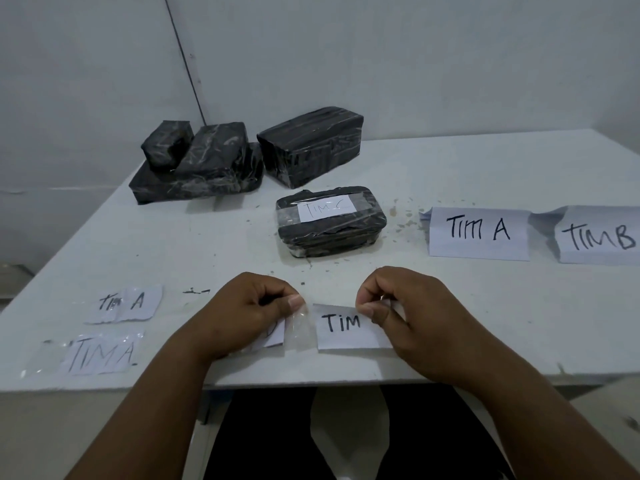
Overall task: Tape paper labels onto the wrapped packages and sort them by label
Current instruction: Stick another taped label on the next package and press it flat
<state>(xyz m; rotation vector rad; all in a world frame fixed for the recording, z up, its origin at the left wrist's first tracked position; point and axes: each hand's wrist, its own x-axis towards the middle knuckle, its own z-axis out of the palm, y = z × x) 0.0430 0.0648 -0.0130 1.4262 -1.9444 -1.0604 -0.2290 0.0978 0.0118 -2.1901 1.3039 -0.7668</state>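
Label [346, 327] reading "TIM" pinched by left hand [249, 306] and right hand [408, 306].

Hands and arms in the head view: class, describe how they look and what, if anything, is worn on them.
Both the left hand and the right hand are bare: no gloves, rings, watch or bracelet show. The forearms are bare too, with no sleeve in view down to the bottom edge of the picture. The thumbnails are short and plain. No markings show.

The single head-worn view looks forward and down, close over the white table [450, 306] toward the wall.
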